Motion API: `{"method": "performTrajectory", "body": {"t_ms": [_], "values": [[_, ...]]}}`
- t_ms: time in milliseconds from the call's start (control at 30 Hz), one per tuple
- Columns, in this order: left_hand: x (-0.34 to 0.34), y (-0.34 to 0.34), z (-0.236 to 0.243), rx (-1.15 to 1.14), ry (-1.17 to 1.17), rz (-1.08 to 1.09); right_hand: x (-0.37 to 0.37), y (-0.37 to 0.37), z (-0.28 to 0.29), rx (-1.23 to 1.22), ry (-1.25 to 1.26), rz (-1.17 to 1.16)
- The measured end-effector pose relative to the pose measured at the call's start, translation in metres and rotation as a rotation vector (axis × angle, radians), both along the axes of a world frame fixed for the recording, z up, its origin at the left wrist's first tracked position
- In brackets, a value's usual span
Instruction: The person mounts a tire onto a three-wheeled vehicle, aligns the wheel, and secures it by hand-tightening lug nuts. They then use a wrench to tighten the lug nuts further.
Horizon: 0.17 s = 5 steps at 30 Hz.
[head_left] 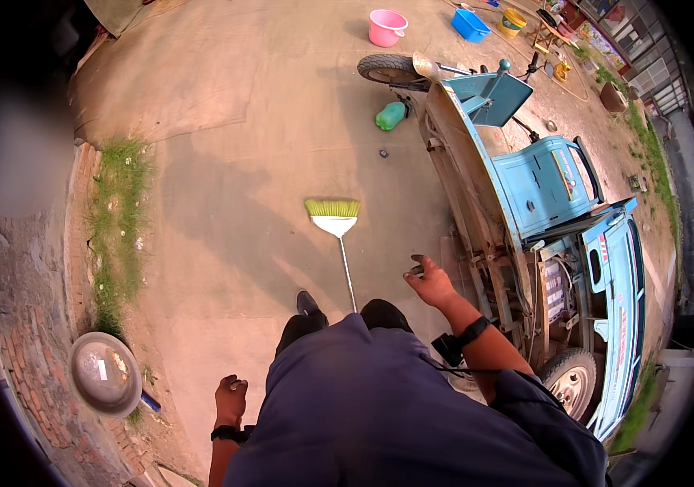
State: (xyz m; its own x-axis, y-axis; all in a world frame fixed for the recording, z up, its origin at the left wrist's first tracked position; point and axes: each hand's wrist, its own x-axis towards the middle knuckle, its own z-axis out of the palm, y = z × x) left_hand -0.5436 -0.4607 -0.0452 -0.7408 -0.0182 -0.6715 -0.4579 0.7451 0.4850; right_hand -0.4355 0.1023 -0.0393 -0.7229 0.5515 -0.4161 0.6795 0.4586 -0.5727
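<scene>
On the concrete in front of me lies a broom with yellow-green bristles and a white head [334,223]. Its thin pale handle [348,266] runs back toward my legs, where my clothing hides the end. My right hand [434,286] hangs to the right of the handle, apart from it, thumb and fingers separated and holding nothing. Low on the left is my left hand [231,402], its fingers curled in with nothing visible in them. It touches nothing and is nearest to my dark clothing.
A light blue three-wheeled cargo vehicle [542,183] stands close on my right. Beside its front wheel lies a green plastic jug [391,116]. Farther off are a pink bucket [387,29] and a blue basin [470,27]. A round metal basin [91,390] rests by the brick wall at left.
</scene>
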Motion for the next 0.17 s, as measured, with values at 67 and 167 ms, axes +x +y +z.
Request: {"method": "performTrajectory", "body": {"t_ms": [67,167], "values": [[-0.054,-0.007,0.002,0.029,0.07,0.06,-0.029,-0.005,0.0,-0.024,-0.026,-0.013],[-0.129,-0.02,-0.006,0.042,0.142,0.005,-0.063,-0.006,0.007,-0.083,-0.161,-0.025]]}}
